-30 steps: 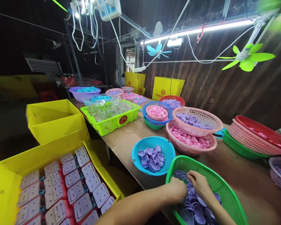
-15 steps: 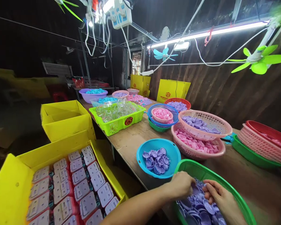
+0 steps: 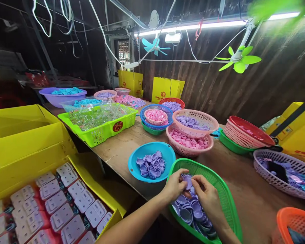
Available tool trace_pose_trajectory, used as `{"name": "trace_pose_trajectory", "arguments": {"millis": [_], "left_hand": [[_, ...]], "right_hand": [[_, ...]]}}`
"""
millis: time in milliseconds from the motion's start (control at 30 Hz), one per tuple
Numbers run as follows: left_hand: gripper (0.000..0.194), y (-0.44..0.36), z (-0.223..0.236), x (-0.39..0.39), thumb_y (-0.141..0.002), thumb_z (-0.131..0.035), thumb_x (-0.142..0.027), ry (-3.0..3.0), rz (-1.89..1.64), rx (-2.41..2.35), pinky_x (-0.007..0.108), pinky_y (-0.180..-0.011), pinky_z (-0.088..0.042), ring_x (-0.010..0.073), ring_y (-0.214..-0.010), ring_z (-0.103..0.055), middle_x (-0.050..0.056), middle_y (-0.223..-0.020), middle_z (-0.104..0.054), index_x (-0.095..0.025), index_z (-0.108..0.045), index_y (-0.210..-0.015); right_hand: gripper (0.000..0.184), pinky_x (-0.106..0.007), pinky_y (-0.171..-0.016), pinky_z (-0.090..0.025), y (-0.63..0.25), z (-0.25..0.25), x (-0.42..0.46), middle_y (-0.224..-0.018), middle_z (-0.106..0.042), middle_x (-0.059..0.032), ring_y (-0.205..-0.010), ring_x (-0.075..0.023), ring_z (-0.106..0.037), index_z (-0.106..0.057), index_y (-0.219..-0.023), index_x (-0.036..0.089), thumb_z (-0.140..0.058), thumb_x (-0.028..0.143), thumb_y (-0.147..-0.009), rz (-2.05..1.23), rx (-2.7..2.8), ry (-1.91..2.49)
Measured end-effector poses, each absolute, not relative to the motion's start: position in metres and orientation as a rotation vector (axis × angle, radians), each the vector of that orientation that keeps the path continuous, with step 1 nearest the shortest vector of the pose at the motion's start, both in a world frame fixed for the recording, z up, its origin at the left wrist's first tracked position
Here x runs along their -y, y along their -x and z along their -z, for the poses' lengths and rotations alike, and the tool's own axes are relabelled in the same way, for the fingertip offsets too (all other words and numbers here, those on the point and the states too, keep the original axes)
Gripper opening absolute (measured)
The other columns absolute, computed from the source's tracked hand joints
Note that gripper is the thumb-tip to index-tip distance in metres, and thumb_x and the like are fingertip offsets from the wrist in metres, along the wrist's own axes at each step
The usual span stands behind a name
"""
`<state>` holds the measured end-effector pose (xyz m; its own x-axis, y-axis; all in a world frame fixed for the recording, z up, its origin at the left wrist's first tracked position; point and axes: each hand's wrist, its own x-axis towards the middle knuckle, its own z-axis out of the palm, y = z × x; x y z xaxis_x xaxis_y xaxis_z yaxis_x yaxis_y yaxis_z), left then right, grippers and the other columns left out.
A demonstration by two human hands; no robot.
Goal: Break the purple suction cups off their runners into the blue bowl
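Observation:
My left hand holds a small round, bowl-shaped purple plastic piece over the green basket. At that piece's right edge my right hand is closed in a pinch; whether it grips the rim or some tiny part there, I cannot tell. Many similar shiny purple pieces fill the basket beneath both hands. Just beyond my left wrist sits a blue basin with a smaller heap of purple cup-shaped pieces.
Pink baskets of pink and purple parts stand stacked behind. A lime-green crate holds clear plastic packaging. Yellow cartons stand left below the table edge, one with packed pale cases. An orange basket is at right.
The view has swung to the right, bringing the orange and lilac baskets into sight. My hands have risen out of the pile and come together around one purple piece.

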<state>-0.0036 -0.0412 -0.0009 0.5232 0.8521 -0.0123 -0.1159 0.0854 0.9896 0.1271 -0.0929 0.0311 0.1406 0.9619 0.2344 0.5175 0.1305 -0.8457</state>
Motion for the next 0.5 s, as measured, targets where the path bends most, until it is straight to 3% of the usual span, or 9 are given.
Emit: {"name": "trace_pose_trajectory", "arguments": {"millis": [133, 300, 500], "left_hand": [[0.029, 0.002, -0.005, 0.047, -0.067, -0.049, -0.016, -1.185, -0.797, -0.663, 0.027, -0.046, -0.048, 0.0148, -0.05, -0.06, -0.001, -0.073, -0.055, -0.018, -0.045, -0.096], [0.015, 0.004, -0.005, 0.049, -0.077, -0.042, -0.028, -1.34, -0.854, -0.796, 0.021, -0.038, -0.041, 0.0177, -0.048, -0.061, -0.002, -0.059, -0.053, -0.018, -0.044, -0.088], [0.025, 0.005, -0.007, 0.052, -0.084, -0.033, -0.032, -1.578, -0.895, -0.899, 0.019, -0.038, -0.037, 0.0153, -0.048, -0.06, 0.001, -0.058, -0.057, -0.017, -0.053, -0.084]], "right_hand": [[0.027, -0.021, -0.056, -0.04, -0.124, -0.03, 0.092, -0.074, -0.062, -0.0013, -0.061, -0.0132, -0.054, -0.059, -0.086, 0.018, -0.044, 0.041, -0.083, -0.6, 1.536, 1.529], [0.024, -0.02, -0.056, -0.039, -0.122, -0.035, 0.095, -0.07, -0.06, 0.0007, -0.059, -0.0124, -0.054, -0.057, -0.083, 0.019, -0.044, 0.039, -0.084, -0.502, 1.578, 1.577], [0.022, -0.021, -0.06, -0.038, -0.114, -0.045, 0.097, -0.068, -0.06, 0.0009, -0.06, -0.0126, -0.054, -0.056, -0.075, 0.02, -0.043, 0.035, -0.085, -0.373, 1.654, 1.572]]}}
